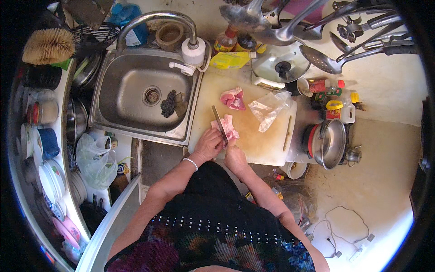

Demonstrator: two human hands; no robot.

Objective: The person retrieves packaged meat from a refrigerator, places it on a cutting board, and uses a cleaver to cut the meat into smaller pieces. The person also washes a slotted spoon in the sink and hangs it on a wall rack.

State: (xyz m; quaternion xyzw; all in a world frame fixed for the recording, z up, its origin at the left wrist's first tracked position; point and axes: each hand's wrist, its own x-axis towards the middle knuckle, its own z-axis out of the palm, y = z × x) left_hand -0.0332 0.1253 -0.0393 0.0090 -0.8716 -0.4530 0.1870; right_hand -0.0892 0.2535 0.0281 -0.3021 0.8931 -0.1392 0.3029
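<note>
A piece of raw meat (pixel 229 125) lies near the left part of a white plastic cutting board (pixel 261 149). My right hand (pixel 235 158) is closed on the handle of a kitchen knife (pixel 219 123), whose narrow blade stands over the meat and points away from me. My left hand (pixel 208 144), below a white bead bracelet, rests at the meat's near left side with bent fingers, close against the blade; its fingertips are partly hidden. Farther back on the board lies a second chunk of raw meat (pixel 233 98), and right of it a crumpled clear plastic bag (pixel 268 108).
Left of the board is a stainless steel sink (pixel 136 81) with a dark scouring pad (pixel 168 103) inside. A glass pot lid (pixel 281 66) stands behind the board, under hanging ladles (pixel 283 34). A steel pan (pixel 330 144) and several bottles are at the right.
</note>
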